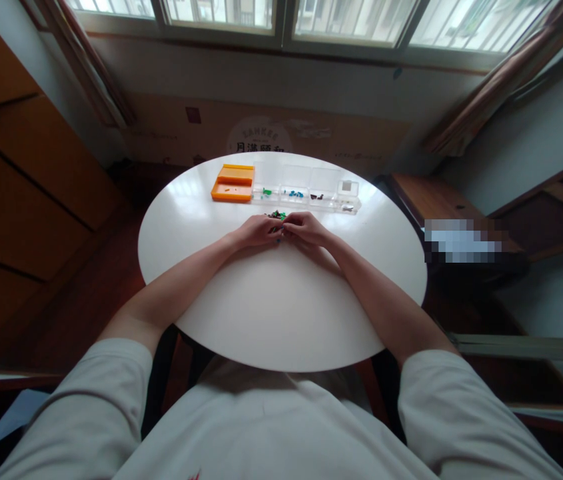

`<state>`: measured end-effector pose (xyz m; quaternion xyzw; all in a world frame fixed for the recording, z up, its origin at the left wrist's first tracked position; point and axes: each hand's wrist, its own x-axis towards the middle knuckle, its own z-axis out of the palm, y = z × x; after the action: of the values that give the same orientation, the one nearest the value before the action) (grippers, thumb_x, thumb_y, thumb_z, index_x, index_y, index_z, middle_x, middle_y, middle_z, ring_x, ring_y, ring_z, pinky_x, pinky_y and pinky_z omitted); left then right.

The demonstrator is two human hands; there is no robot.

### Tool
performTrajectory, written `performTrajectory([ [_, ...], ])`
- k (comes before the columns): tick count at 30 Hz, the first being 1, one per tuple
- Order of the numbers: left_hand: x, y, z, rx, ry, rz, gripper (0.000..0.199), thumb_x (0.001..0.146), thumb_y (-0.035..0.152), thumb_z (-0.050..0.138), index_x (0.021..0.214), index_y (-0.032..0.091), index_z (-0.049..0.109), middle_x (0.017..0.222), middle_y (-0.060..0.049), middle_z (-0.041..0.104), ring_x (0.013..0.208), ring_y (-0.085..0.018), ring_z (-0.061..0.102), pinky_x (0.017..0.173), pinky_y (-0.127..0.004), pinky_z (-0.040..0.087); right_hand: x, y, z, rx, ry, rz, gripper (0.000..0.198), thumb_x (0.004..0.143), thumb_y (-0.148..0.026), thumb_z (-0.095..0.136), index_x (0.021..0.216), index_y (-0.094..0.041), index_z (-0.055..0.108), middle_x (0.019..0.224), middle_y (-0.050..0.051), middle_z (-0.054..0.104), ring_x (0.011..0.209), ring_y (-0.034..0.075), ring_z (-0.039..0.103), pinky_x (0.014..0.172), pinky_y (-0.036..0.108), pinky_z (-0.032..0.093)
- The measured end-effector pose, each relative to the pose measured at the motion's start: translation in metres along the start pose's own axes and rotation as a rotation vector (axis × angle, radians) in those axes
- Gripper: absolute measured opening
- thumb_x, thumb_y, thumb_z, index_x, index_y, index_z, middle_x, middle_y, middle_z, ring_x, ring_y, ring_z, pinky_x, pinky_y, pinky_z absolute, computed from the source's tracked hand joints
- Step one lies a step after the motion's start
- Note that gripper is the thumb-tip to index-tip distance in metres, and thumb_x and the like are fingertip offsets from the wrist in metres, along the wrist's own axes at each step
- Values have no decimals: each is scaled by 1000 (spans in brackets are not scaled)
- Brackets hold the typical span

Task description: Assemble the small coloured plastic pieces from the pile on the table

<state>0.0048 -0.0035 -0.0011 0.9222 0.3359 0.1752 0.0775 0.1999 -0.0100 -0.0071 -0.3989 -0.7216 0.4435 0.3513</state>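
Note:
My left hand [260,231] and my right hand [307,228] meet at the fingertips over the middle of the white table [281,300]. Both are closed, the right in a pinch against the left fingers. What they hold between them is too small and too hidden to name. Just beyond the fingertips lies a heap of small green, dark and brown pieces [276,215], partly covered by the hands. A tiny blue piece [278,241] shows beneath the left fingers.
Behind the heap stand an orange open case [232,195] and a clear lidded box [328,201]. Green pieces [266,192], blue pieces [293,194] and dark pieces [316,197] lie in its compartments. A wooden desk [441,193] stands to the right.

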Motion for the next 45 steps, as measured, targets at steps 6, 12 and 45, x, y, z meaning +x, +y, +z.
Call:
performTrajectory([
  [6, 0, -2, 1, -3, 2, 6, 32, 86, 40, 43, 85, 19, 67, 73, -2, 66, 59, -11, 51, 57, -22, 29, 1, 0, 1, 18, 0, 5, 19, 73, -31, 64, 79, -13, 65, 65, 2, 65, 59, 12, 58, 58, 24, 48],
  [12, 1, -1, 1, -9, 5, 6, 32, 85, 39, 43, 86, 19, 67, 73, -3, 65, 60, -12, 52, 57, -23, 29, 1, 2, 0, 9, 6, 4, 19, 74, -31, 63, 80, -13, 65, 65, 2, 65, 59, 12, 58, 57, 24, 47],
  [45, 1, 2, -1, 21, 1, 10, 31, 86, 37, 45, 93, 20, 69, 79, -3, 69, 65, -13, 56, 59, -22, 31, -2, -7, 2, 28, -2, 14, 19, 73, -31, 64, 79, -13, 64, 63, 1, 64, 57, 11, 57, 55, 23, 46],
])
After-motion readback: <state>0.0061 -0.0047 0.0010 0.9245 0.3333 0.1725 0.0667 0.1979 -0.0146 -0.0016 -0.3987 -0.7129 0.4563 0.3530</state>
